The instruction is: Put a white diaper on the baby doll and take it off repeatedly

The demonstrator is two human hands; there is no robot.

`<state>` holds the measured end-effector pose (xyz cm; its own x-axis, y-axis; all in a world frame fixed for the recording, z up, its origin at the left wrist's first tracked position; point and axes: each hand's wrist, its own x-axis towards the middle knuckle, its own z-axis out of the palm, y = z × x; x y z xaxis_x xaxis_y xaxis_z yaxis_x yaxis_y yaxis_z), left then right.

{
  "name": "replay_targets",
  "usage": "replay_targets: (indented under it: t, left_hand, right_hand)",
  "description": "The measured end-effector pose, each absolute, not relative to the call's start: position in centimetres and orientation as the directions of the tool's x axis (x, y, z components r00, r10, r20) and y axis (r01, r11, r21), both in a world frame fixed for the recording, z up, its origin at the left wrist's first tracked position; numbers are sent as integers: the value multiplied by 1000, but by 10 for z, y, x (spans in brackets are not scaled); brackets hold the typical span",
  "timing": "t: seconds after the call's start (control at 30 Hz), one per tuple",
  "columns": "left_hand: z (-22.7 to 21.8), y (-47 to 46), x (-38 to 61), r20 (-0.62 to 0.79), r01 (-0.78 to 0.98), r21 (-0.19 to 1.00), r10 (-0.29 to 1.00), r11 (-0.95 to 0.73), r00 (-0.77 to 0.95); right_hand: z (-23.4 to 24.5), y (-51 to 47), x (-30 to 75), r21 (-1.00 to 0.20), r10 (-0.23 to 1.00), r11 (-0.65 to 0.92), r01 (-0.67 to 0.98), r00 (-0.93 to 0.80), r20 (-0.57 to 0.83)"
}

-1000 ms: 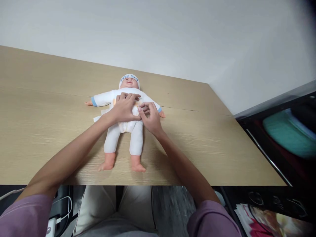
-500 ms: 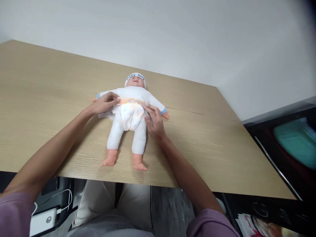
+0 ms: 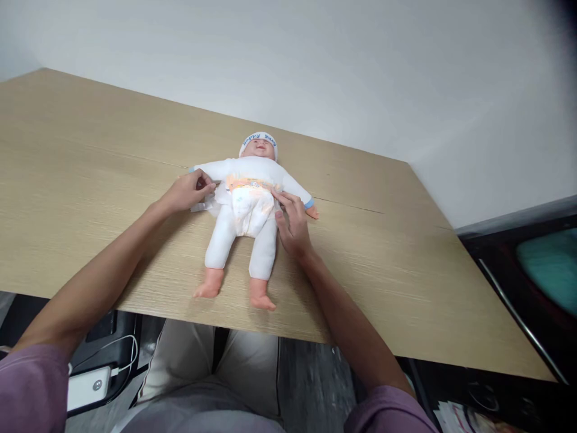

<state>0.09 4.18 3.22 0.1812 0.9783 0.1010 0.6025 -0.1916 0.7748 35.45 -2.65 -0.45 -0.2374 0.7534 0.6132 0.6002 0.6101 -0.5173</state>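
Observation:
A baby doll [image 3: 256,166] in a white suit and a lettered white cap lies on its back, feet toward me. Around its hips is a white diaper [image 3: 249,210] with an orange patterned waistband. At the doll's hip on the left of the view, my left hand [image 3: 184,191] is closed, thumb and fingertips pinching the edge of the diaper's thin side flap. Part of that flap spreads on the tabletop beside the hip. My right hand [image 3: 294,224] rests against the diaper's other side, fingers stretched over the waistband's end and thumb apart.
The doll lies on a wooden table [image 3: 383,270], with a pale wall [image 3: 315,66] behind. Below the front edge at left, a white power bank [image 3: 89,386] with a cable sits on a black surface. A dark object with a greenish panel [image 3: 550,270] stands at right.
My left hand has moved left, away from the diaper's waistband. My right hand stays at the other side. The whole view has shifted slightly.

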Motion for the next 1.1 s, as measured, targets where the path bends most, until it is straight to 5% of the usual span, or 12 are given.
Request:
replay_targets:
  t: [0.17,0.37,0.5,0.67,0.87,1.1]
  left_hand:
    - [18,19,-15,199,766,590,966,-254,167]
    - [23,27,-31,-109,846,499,956,-185,273]
    - [39,35,-38,-241,741,666,913,-91,329]
    - [57,41,-33,-151,477,878,936,-21,319]
    - [72,50,22,-97,264,964,935,4,341]
    - [61,57,66,-36,146,989,919,-24,393]
  right_hand:
    - [20,-33,346,-499,739,591,633,-177,650]
    - [71,-28,303,-413,701,665,622,-330,632]
    - [81,-9,272,-369,743,642,672,-427,516]
    - [64,16,252,-357,835,526,772,-388,391]
    - [62,14,247,-305,868,472,827,-376,323]
    - [59,17,256,-515,878,468,718,-311,365]
